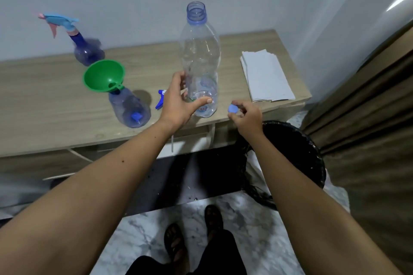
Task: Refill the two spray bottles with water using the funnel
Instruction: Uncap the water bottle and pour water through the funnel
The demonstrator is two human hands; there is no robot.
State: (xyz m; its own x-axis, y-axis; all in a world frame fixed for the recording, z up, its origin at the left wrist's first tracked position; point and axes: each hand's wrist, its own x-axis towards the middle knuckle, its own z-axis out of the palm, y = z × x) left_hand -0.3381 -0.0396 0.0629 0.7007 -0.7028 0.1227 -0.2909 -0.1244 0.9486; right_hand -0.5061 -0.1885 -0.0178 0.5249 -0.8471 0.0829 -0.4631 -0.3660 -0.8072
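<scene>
A tall clear water bottle [200,56] stands uncapped near the front edge of the wooden table [55,107]; it looks nearly empty. My left hand [178,100] curls around its lower part, thumb on the label. My right hand [245,116] pinches the blue bottle cap [232,109] just right of the bottle. A green funnel [104,75] sits in the neck of a blue spray bottle [130,107] without its head. That bottle's blue spray head [161,98] lies on the table, partly behind my left hand. A second spray bottle [86,49] with its head on stands at the back left.
A stack of white paper napkins [266,76] lies at the table's right end. A black bin [295,152] stands on the floor right of the table, next to a brown curtain [368,107]. A grey wall runs behind the table.
</scene>
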